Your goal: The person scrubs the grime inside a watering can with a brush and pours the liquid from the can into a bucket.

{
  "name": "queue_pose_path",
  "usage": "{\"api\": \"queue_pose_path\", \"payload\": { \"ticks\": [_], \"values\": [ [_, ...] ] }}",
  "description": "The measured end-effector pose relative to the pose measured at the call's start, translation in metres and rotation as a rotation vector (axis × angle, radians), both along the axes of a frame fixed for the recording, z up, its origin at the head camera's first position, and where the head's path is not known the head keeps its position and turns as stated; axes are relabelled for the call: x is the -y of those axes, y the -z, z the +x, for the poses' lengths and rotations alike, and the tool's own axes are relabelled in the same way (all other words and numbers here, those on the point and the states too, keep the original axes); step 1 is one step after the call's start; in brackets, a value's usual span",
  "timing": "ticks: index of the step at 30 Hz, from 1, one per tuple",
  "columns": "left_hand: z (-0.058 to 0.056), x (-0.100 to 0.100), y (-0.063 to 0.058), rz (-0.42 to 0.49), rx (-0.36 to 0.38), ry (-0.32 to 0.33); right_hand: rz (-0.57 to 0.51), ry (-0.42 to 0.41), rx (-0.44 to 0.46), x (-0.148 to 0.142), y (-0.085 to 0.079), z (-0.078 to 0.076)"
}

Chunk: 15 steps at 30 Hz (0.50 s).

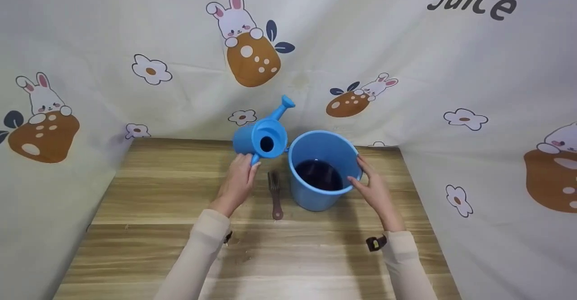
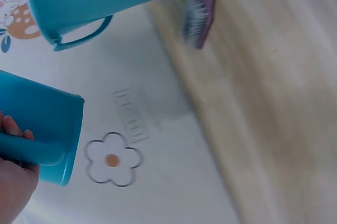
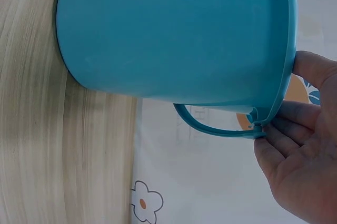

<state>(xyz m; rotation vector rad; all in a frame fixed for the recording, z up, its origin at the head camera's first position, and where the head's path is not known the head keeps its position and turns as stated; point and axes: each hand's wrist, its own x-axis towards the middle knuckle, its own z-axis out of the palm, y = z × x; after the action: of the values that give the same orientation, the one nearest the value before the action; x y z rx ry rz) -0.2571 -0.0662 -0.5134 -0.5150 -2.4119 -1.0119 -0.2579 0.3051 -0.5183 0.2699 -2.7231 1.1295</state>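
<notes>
My left hand (image 1: 236, 180) grips the handle of a blue watering can (image 1: 244, 139), which is up off the table left of a blue bucket (image 1: 311, 199). The can's spout points away toward the back wall, and a dark round patch shows inside its opening. In the left wrist view, fingers wrap the can's handle (image 2: 31, 149). My right hand (image 1: 376, 196) holds the bucket's right rim, thumb at the near side and fingers farther round. Dark liquid (image 1: 318, 174) lies in the bucket, which stands upright on the table. The right wrist view shows the bucket handle (image 3: 210, 129) hanging down.
A small brush with a purplish handle (image 1: 277, 207) lies on the wooden table (image 1: 167, 191) between my left hand and the bucket. Close behind the can and bucket hangs a pale cloth (image 1: 189, 97) printed with rabbits and flowers; it also covers both sides.
</notes>
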Motion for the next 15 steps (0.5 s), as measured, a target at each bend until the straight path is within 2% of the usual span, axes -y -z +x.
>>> {"api": "queue_pose_path", "payload": {
  "ticks": [6,15],
  "values": [
    [-0.009,-0.014,-0.018,-0.131,-0.116,-0.007,0.002,0.004,0.012,-0.001,-0.001,0.001],
    [-0.020,-0.036,-0.034,-0.258,-0.284,-0.015,0.018,0.008,0.003,0.000,0.000,0.001]
  ]
}}
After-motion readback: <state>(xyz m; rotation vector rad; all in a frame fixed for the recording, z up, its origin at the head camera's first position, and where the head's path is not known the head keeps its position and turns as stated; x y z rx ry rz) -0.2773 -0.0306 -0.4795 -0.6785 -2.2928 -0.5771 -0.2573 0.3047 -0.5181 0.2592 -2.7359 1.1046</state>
